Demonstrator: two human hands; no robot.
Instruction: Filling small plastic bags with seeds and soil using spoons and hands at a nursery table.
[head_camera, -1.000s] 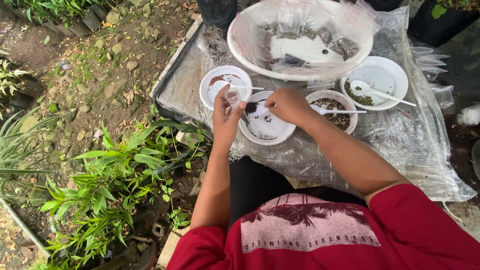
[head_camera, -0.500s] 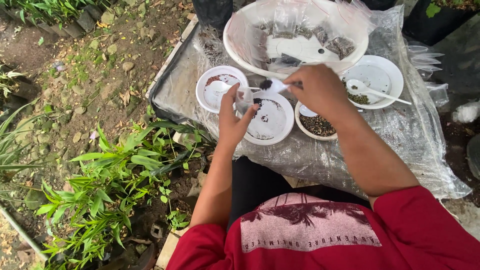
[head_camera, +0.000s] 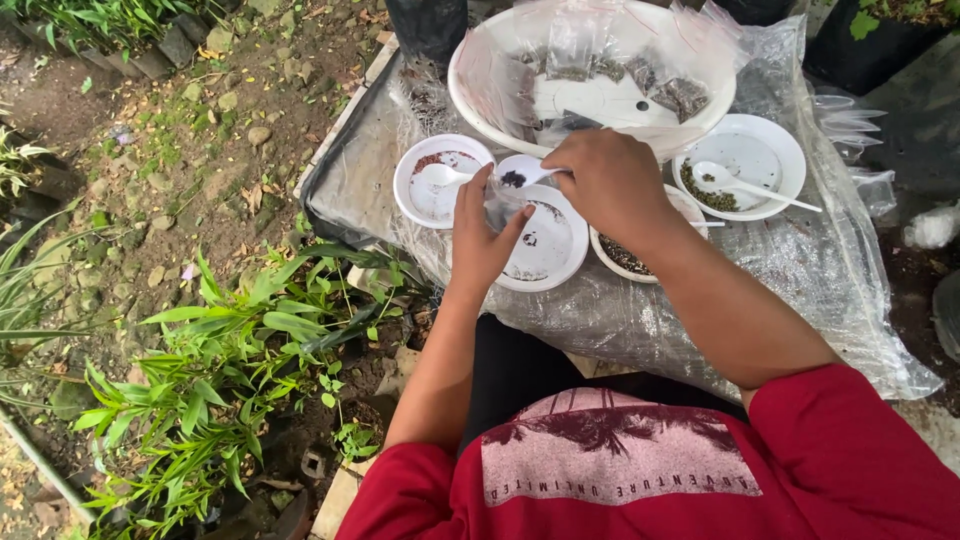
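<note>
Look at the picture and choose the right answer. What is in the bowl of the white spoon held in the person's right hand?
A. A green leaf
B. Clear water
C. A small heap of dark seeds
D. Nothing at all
C: the white spoon in the right hand carries a small dark heap of seeds, right by the clear bag in the left hand.

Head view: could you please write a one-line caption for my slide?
Right hand holds a white spoon of dark bits over a small clear bag in the left hand, above white bowls.
</note>
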